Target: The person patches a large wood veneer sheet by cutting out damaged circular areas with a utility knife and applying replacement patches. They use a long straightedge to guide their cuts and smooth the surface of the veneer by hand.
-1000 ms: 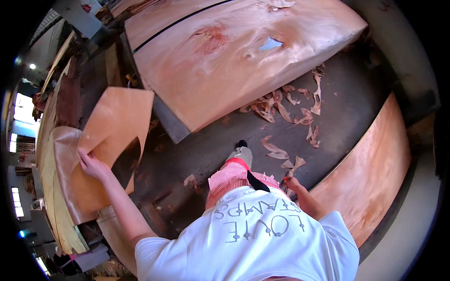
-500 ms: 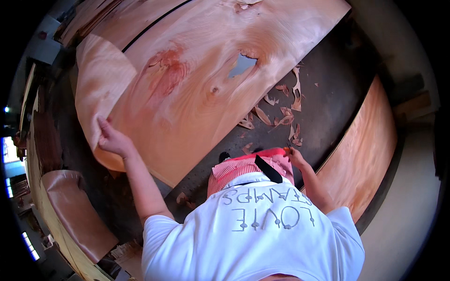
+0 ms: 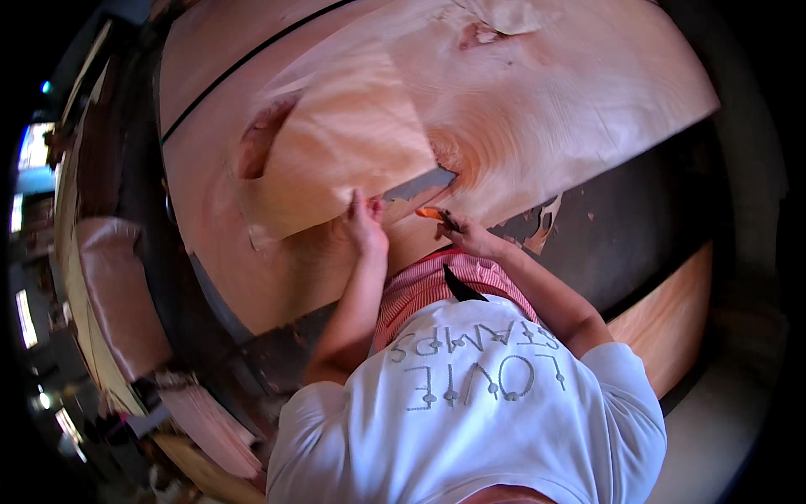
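A small pale wood veneer piece lies tilted over the large veneer sheet, partly covering a ragged hole in that sheet. My left hand pinches the piece at its near edge, left of the hole. Just right of it, my right hand is closed round a slim tool with an orange end, pointing left near the hole. The tool's blade or tip cannot be made out. A reddish knot shows beyond the piece's left edge.
Another veneer sheet lies at the right, beyond a dark surface with torn wood scraps. A curled veneer sheet rests at the left. A dark gap runs across the veneer at the far left.
My left hand has moved right, bringing the veneer piece from the left edge to the hole. My right hand has come up from my waist with the orange tool.
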Available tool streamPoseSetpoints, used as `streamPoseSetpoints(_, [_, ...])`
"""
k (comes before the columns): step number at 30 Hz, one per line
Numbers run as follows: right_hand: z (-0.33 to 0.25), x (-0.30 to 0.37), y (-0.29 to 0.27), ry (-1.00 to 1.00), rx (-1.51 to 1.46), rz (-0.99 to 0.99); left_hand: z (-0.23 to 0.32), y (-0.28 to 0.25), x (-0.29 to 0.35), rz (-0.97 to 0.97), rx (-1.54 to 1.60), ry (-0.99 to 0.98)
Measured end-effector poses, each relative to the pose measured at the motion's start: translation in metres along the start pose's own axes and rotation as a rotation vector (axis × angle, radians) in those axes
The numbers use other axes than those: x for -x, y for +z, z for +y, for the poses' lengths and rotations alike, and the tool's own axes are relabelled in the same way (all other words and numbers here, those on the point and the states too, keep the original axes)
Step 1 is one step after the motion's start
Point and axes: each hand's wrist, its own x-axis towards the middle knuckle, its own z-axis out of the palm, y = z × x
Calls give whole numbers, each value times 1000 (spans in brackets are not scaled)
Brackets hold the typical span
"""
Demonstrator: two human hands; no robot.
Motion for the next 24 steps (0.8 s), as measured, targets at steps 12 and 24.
streamPoseSetpoints(12, [4,-52,-78,2,-435,282,-53,-35,-22,122,140,-253])
streamPoseSetpoints(24, [-48,-79,-64,-199,-76,425,72,-104,-66,-36,-9,-185])
